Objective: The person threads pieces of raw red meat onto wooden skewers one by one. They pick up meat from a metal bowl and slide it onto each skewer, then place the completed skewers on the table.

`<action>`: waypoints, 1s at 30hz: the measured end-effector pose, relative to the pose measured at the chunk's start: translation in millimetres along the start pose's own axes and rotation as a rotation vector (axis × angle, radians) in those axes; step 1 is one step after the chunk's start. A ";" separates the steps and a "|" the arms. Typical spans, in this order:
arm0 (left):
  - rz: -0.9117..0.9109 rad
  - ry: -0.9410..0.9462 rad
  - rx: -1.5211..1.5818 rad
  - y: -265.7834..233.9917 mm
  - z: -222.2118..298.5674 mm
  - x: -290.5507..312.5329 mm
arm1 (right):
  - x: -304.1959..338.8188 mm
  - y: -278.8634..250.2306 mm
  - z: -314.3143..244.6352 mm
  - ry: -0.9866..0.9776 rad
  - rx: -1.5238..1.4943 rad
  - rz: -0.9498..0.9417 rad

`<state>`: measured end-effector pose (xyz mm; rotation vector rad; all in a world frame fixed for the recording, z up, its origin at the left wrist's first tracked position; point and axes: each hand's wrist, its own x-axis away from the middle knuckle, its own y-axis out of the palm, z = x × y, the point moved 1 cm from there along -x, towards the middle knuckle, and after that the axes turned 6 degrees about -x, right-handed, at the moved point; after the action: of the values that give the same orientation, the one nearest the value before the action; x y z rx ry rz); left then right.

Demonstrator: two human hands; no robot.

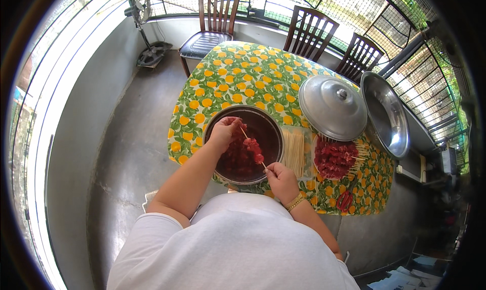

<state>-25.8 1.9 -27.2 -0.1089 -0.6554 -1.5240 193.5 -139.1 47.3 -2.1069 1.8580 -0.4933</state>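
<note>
A dark, round pot (271,130) stands in front of me with raw red meat (235,161) inside. Over it slants a wooden skewer (244,132) threaded with several chunks of raw meat (253,149). My right hand (282,181) pinches the skewer's lower end beside the pot's near right rim. At the upper end, my left hand (225,133) has its fingertips closed on a piece of raw meat (240,133), partly hidden by the fingers. Right of the pot, bare wooden skewers (293,153) lie in a clear container. Beyond them is a pile of loaded meat skewers (334,158).
A domed metal lid (331,107) lies behind the loaded skewers, with a large metal basin (387,115) at its right. A small red object (344,201) rests near the tablecloth's (243,69) front right edge. Chairs (215,24) and a standing fan (144,29) are farther back.
</note>
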 end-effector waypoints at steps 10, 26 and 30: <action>-0.022 0.267 -0.059 8.5 -2.3 2.2 | -1.7 -0.2 -0.4 0.021 0.013 0.014; -0.131 -0.003 0.088 14.3 9.9 0.5 | -5.9 -4.1 -0.7 -0.042 -0.013 0.011; -0.199 0.008 0.202 18.3 7.3 1.9 | -7.8 -4.0 2.6 -0.043 -0.018 0.022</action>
<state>-11.2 5.0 -14.3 0.1196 -0.8293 -1.6376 197.3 -130.9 46.1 -2.0897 1.8659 -0.4249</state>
